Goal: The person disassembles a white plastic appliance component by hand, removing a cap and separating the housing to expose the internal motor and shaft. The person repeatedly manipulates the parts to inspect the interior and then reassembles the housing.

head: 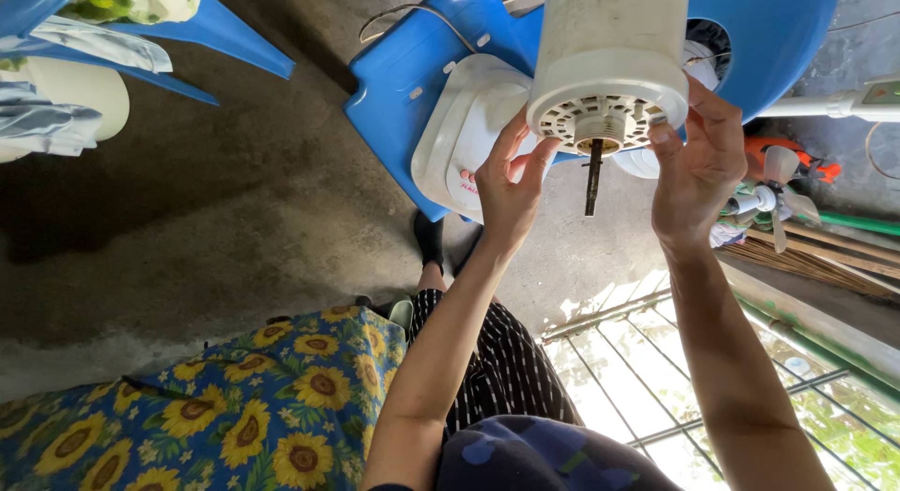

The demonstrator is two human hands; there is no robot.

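Note:
A white cylindrical fan motor housing hangs upside-looking in front of me, its vented round face and dark metal shaft pointing toward me. My left hand touches the housing's lower left rim with fingers spread. My right hand grips the right rim, thumb on the vented face. Behind the housing lies a white square fan base on a blue plastic chair.
A second blue chair with cloths stands at upper left. A small fan blade part and wooden slats lie at right. A metal grille is at lower right, a sunflower-print cloth at lower left. Concrete floor spreads between.

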